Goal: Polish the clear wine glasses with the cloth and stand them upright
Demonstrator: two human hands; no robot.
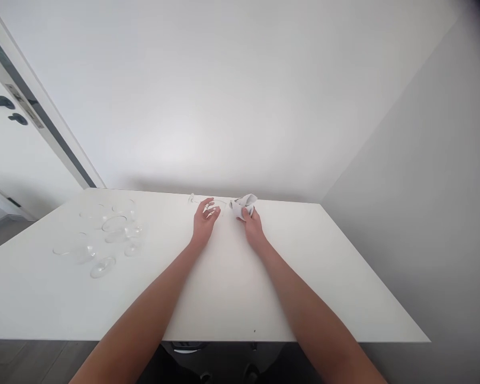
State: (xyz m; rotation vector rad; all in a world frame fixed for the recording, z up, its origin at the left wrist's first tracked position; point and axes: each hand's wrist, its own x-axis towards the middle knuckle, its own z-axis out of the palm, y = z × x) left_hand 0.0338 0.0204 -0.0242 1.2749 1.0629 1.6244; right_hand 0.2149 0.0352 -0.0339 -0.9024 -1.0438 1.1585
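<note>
Near the back edge of the white table, my left hand (204,217) is closed around the bowl of a clear wine glass (216,205). The glass lies on its side in the grip, its foot pointing left and its rim toward the right. A crumpled light grey cloth (246,203) is gripped in my right hand (253,224), just right of the glass rim. Cloth and rim are close together; whether they touch I cannot tell.
Several clear stemmed glasses, among them one with a round foot (103,267), are grouped on the left of the white table (232,298). A wall (232,106) stands behind the table, another at right. A door with a dark handle (2,102) is at far left.
</note>
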